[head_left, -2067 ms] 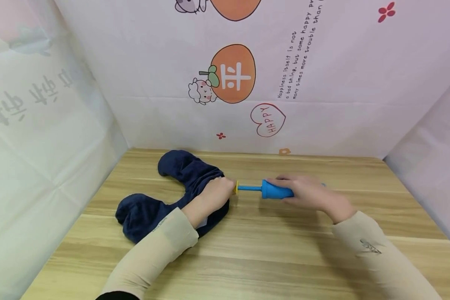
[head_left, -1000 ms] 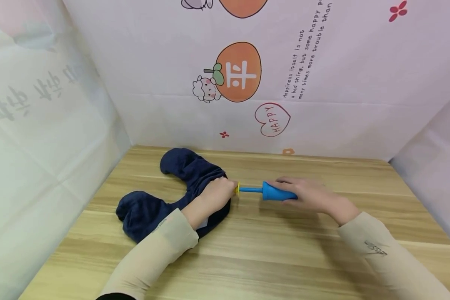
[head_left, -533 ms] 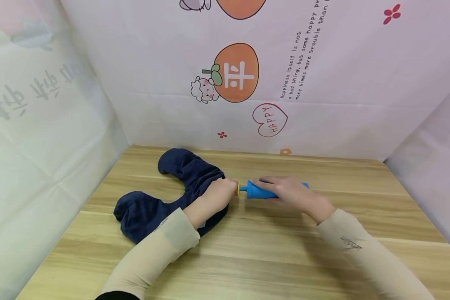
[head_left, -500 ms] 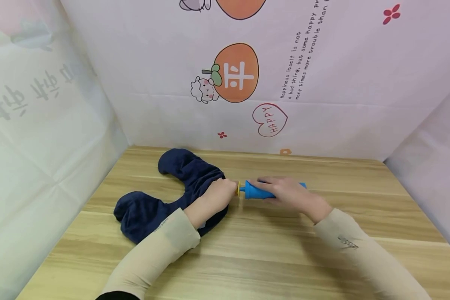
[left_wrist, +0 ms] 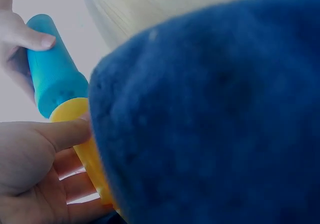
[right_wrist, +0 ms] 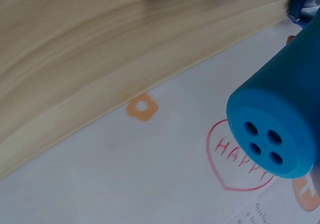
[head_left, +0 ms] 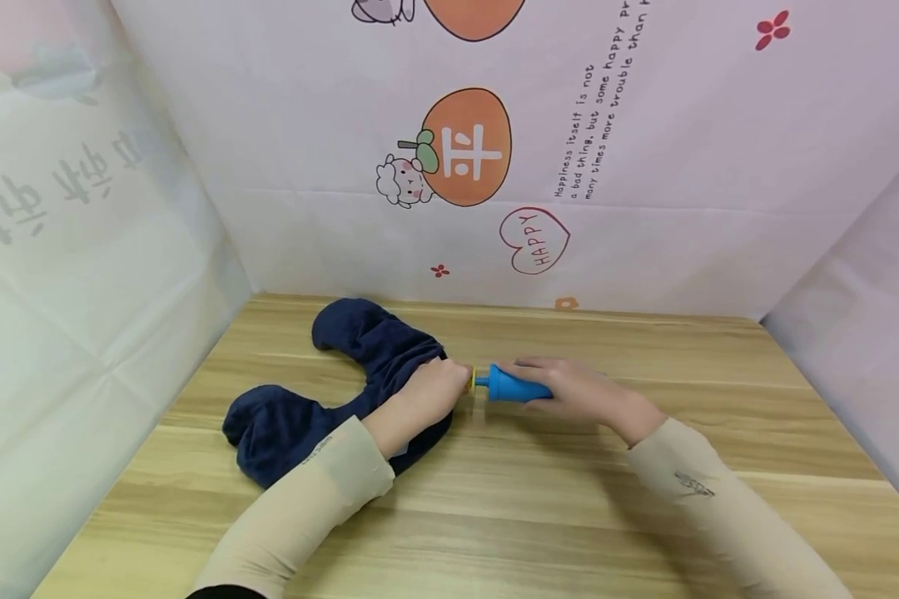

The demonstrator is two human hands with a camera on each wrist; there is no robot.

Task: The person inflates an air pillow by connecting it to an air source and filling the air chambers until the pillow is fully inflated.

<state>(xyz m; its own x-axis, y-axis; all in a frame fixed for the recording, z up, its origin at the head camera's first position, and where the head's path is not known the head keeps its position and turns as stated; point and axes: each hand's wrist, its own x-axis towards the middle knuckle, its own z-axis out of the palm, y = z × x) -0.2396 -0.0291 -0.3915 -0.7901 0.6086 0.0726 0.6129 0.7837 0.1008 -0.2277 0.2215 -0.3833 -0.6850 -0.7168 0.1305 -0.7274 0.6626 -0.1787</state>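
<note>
A navy U-shaped neck pillow (head_left: pixel 280 433) lies slack and wrinkled on the table. At its curved right side my left hand (head_left: pixel 429 398) holds the yellow part of a small hand pump; in the left wrist view, thumb and fingers wrap this yellow part (left_wrist: pixel 91 161) beside the blue fabric (left_wrist: pixel 210 109). My right hand (head_left: pixel 580 393) grips the pump's blue cylinder (head_left: pixel 519 384). Only a short piece of blue rod shows between yellow and blue. Four-holed, the cylinder's end (right_wrist: pixel 267 141) fills the right wrist view's right side. The pump's join to the pillow is hidden.
The wood-grain table (head_left: pixel 539 507) ends at a white printed cloth backdrop (head_left: pixel 682 166) behind. A cloth wall (head_left: pixel 105 274) stands along the left side, another (head_left: pixel 869 308) along the right.
The blue cylinder and my right hand have slid left toward the yellow part, so less rod shows than a second ago. My left hand and the pillow stay about where they were.
</note>
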